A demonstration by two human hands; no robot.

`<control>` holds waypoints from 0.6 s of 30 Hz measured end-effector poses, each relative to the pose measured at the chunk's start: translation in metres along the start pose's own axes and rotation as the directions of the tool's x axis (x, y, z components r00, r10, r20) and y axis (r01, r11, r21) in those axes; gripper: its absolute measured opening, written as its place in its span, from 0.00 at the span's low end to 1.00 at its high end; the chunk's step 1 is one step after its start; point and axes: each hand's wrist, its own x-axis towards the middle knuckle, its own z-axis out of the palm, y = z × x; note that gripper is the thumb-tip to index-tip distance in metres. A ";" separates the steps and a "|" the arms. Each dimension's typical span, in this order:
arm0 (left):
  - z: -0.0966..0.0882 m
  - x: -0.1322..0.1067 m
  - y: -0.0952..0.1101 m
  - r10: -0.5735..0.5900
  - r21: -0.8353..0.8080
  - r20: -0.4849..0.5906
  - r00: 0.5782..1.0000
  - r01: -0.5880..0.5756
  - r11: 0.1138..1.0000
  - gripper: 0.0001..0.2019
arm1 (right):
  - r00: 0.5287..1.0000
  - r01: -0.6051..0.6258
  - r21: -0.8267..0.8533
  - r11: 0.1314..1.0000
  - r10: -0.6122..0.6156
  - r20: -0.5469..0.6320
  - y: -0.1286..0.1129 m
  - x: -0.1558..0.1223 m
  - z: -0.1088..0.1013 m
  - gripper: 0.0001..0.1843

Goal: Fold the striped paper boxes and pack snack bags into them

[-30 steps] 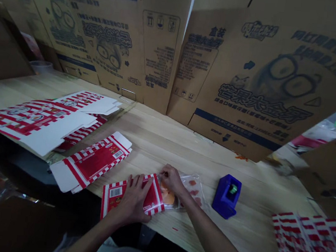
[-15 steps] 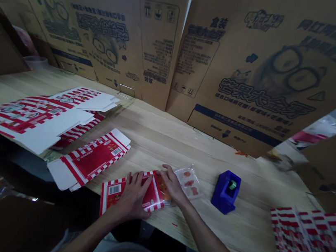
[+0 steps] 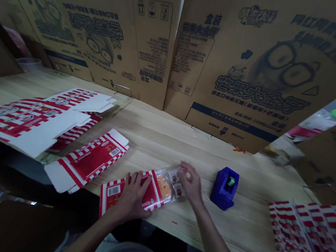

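Observation:
My left hand (image 3: 132, 195) lies flat with fingers spread on a red-and-white striped carton (image 3: 115, 191) at the table's near edge, pressing it down. A clear plastic bag (image 3: 168, 183) with orange contents sticks out of the carton's right end. My right hand (image 3: 190, 183) is closed on the outer end of that bag, just left of a blue tape dispenser (image 3: 224, 188).
Flat striped cartons lie at the left (image 3: 86, 160) and in a stack (image 3: 34, 117) further left. More striped cartons (image 3: 311, 242) sit at the right. Large printed cardboard boxes (image 3: 250, 71) wall off the back of the wooden table (image 3: 160, 137).
My right hand has shifted right, from the carton's mouth to the bag's outer end. The bag now shows more orange outside the carton. The left hand stays put.

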 end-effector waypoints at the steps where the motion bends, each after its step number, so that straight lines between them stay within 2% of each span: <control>1: 0.000 -0.001 0.000 0.001 -0.003 -0.001 1.000 -0.001 1.000 0.54 | 0.999 -0.005 -0.100 0.995 0.001 -0.045 0.006 0.008 -0.017 0.17; 4: -0.001 -0.001 0.001 -0.001 -0.012 -0.011 1.000 0.001 1.000 0.53 | 0.994 -0.092 -0.273 0.958 0.102 0.024 0.021 0.021 -0.052 0.20; 6: -0.001 -0.001 0.001 -0.004 -0.025 -0.021 1.000 0.003 1.000 0.53 | 0.982 -0.127 -0.275 0.953 0.160 0.102 0.022 0.016 -0.053 0.24; 8: 0.000 0.000 0.001 0.000 -0.048 -0.033 0.999 -0.002 0.999 0.53 | 0.969 -0.155 -0.186 0.970 0.186 0.161 0.015 0.002 -0.035 0.27; 11: 0.002 0.000 0.000 0.009 -0.073 -0.055 0.998 -0.013 0.997 0.53 | 0.934 -0.216 0.056 0.975 0.189 0.303 -0.004 -0.028 0.009 0.26; 14: 0.005 0.000 -0.001 -0.008 -0.058 -0.076 0.997 0.004 0.998 0.52 | 0.909 -0.236 0.148 0.960 0.164 0.382 -0.022 -0.050 0.043 0.25; 16: 0.003 0.000 -0.001 -0.023 -0.034 -0.080 0.997 0.020 0.999 0.51 | 0.919 -0.234 0.174 0.956 0.160 0.360 -0.027 -0.058 0.048 0.24; 18: -0.002 0.001 -0.002 -0.056 -0.013 -0.102 0.993 0.055 0.998 0.50 | 0.951 -0.217 0.191 0.957 0.163 0.262 -0.028 -0.063 0.041 0.21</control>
